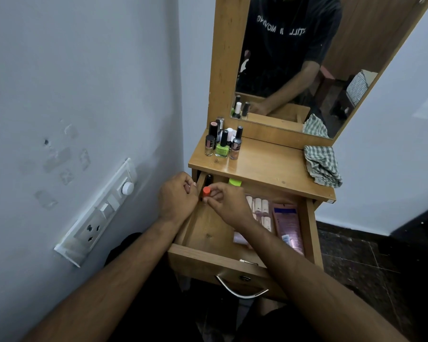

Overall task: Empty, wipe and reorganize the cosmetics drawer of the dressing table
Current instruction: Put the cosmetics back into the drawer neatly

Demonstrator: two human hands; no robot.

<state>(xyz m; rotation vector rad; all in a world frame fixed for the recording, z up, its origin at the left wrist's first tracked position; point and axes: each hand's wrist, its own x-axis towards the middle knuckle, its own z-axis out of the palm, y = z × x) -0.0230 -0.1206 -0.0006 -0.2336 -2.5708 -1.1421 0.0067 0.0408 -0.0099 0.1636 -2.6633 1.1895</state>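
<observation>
Both hands work at the rear left corner of the open drawer (208, 257). The right hand (229, 204) pinches a small bottle with an orange cap (206, 190) between thumb and fingertips; the bottle body is mostly hidden behind the fingers. The left hand (177, 196) is loosely curled at the drawer's left wall, beside the orange cap; whether it holds anything cannot be told.

The drawer is pulled out from under the counter (265, 169). Behind the right hand, at the drawer's rear, stand a dark-capped bottle (208, 179) and a neon-green cap (234, 182). On the drawer's right half lie a clear pack of pale tubes (261, 208) and, just beside it against the right wall, a pink sachet (288, 225). The left half of the drawer floor shows bare wood. A curved metal handle (240, 291) hangs on the drawer front.

On the counter's rear left corner stands a cluster of nail polish bottles (223, 143), including one bright green bottle (222, 149). A checked cloth (321, 166) lies crumpled at the counter's right edge. A framed mirror (294, 58) rises behind the counter and reflects the bottles, the cloth and the person's dark shirt. A white switch panel (101, 213) is fixed to the wall on the left.
</observation>
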